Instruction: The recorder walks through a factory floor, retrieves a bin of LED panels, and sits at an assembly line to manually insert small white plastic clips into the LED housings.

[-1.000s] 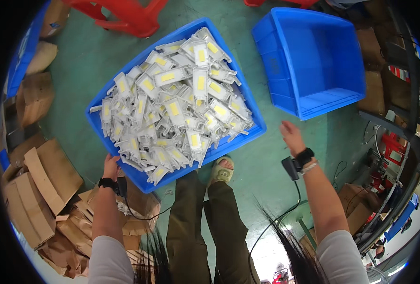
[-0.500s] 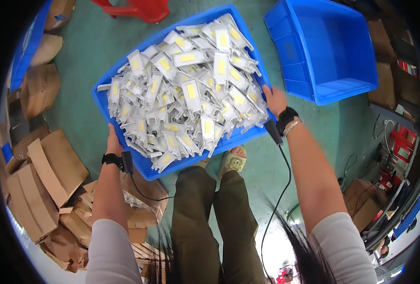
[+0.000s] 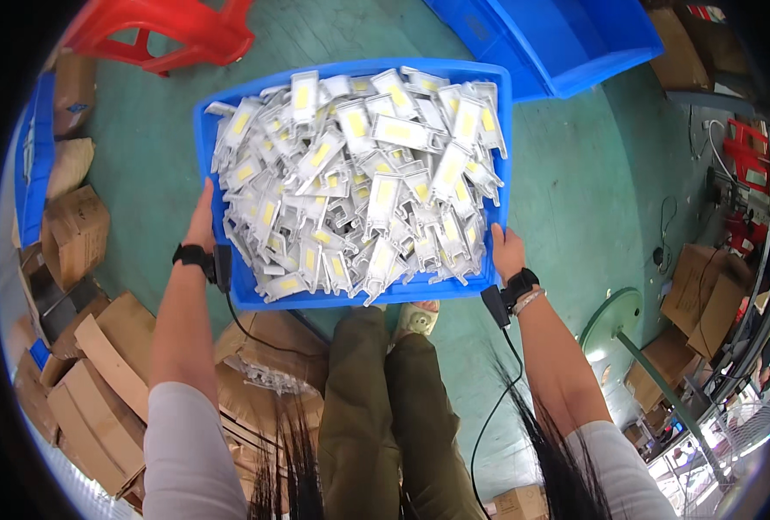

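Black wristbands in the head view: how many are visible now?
2: the left wristband just behind the left hand, the right wristband just behind the right hand. Both hands hold the blue bin. Neither band is fully hidden.

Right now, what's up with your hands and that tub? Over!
Left hand, right hand holding blue tub by opposite sides. White parts heaped inside. Second blue tub beyond far right corner.

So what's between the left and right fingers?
A blue bin heaped with yellow-patched pieces; the head view shows it between left fingers and right fingers.
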`<state>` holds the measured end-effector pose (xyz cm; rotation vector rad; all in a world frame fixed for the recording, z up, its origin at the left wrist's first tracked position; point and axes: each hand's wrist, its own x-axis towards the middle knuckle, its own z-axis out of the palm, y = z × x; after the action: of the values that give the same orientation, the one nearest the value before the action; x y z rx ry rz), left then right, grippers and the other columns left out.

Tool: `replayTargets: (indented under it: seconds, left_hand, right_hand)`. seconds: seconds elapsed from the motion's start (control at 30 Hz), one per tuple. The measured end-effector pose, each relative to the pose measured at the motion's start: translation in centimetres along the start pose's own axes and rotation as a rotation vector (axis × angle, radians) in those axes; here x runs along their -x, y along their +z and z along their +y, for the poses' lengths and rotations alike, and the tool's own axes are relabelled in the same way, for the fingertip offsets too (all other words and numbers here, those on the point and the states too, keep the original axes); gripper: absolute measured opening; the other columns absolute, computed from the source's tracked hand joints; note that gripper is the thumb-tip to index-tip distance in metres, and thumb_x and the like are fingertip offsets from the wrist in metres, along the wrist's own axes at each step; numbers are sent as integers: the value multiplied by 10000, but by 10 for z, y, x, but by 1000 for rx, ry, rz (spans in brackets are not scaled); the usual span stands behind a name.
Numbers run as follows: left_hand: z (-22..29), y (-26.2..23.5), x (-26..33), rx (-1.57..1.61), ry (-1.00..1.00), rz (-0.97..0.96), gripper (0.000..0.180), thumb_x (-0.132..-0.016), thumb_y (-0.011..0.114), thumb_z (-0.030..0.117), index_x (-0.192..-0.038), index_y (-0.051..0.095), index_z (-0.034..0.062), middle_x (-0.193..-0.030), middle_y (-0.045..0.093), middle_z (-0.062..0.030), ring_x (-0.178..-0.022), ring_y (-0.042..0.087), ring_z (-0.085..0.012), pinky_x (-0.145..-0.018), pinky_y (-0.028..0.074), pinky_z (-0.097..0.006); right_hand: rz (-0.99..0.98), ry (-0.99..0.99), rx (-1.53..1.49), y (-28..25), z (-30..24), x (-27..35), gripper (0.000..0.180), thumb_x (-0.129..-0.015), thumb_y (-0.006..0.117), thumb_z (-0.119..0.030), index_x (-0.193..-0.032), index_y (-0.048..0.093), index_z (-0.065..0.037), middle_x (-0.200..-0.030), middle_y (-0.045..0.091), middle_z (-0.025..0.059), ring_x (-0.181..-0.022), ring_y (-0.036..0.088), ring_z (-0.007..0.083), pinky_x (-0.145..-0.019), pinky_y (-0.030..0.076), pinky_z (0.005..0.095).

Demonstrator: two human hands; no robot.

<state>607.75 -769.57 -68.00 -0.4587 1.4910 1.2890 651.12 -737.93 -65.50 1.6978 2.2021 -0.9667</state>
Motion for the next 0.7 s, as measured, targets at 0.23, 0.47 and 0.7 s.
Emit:
replayTargets:
  seconds: [0.23, 0.47, 0.7]
  left_hand:
    - [-1, 5, -2, 58, -71, -10, 686, -852, 465, 534, -1315, 347, 41, -1249, 491, -102, -1087, 513, -231, -925, 409, -367]
    - [-11, -33, -26, -186, -70, -9, 1057, -723, 482, 702, -1403, 18, 38, -1476, 33, -122, -1358, 20, -252, -1071, 59, -438]
    - [5, 10, -2, -176, -15, -52, 994, -757, 496, 654, -1399, 60, 32, -1455, 121, -149, -1336, 128, -271, -1062, 129, -431]
  right_hand:
    - [20, 35, -29, 0, 4, 6, 489, -900, 419, -410, -844, 551, 58, -779, 583, 265, -752, 544, 445, -642, 421, 459]
    - [33, 102, -42, 1, 4, 4, 507, -891, 454, -437, -904, 567, 57, -771, 594, 141, -670, 510, 210, -638, 425, 369]
    - [93, 409, -356, -18, 26, 5, 545, -868, 484, -460, -1105, 511, 30, -970, 581, 116, -862, 544, 213, -730, 442, 347]
